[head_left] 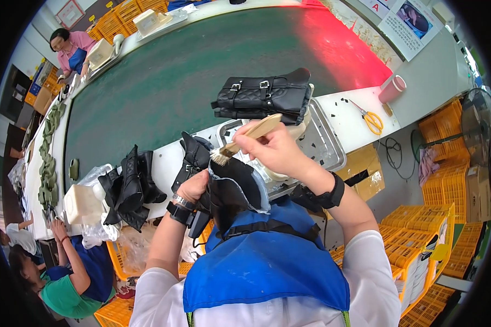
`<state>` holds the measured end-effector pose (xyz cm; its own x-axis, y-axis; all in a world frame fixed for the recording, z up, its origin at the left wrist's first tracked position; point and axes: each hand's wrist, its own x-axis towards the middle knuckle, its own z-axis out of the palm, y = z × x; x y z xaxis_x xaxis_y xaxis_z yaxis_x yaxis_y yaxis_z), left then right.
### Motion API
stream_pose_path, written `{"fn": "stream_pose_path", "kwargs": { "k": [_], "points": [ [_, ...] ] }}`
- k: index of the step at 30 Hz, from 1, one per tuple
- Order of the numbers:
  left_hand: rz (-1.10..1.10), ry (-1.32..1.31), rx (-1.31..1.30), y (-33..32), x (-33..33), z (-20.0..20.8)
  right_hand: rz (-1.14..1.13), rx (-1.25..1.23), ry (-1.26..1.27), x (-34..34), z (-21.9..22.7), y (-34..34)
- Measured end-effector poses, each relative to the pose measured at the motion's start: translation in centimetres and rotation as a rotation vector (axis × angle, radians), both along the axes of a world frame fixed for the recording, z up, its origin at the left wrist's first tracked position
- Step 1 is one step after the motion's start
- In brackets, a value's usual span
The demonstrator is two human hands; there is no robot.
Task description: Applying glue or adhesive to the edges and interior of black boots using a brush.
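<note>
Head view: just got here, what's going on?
The person's left hand holds a black, boot-like piece open, while the right hand grips a wooden-handled brush, its bristles by the piece's upper edge. A stack of black buckled pieces sits ahead, and more black pieces lie to the left. Orange-handled scissors rest on the right.

Your flat pale-wood brush (261, 127): smooth handle, rough cream bristles
Your black boot upper (223, 197): leather-look, softly glossy outside, matt inside
Stacked black quilted pieces (283, 101) before you: glossy leather-look, shiny metal buckles (264, 84)
Your blue bib apron (267, 267): matt cloth
Silver rectangular tray (333, 143): shiny, smooth metal
Orange-handled scissors (373, 122): plastic grips, metal blades
</note>
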<state>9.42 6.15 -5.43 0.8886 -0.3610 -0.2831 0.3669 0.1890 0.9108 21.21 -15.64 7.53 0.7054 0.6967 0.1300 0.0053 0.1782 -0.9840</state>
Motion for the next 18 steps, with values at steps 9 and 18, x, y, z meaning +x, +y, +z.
{"fn": "stream_pose_path", "kwargs": {
  "k": [9,18],
  "points": [
    [0.059,0.043,0.029,-1.2,0.2,1.2,-0.093,-0.179,-0.736,-0.4,-0.2,0.0],
    [0.004,-0.054,-0.129,-1.2,0.1,1.4,-0.076,-0.386,-0.637,-0.3,1.5,-1.8]
  ]
}}
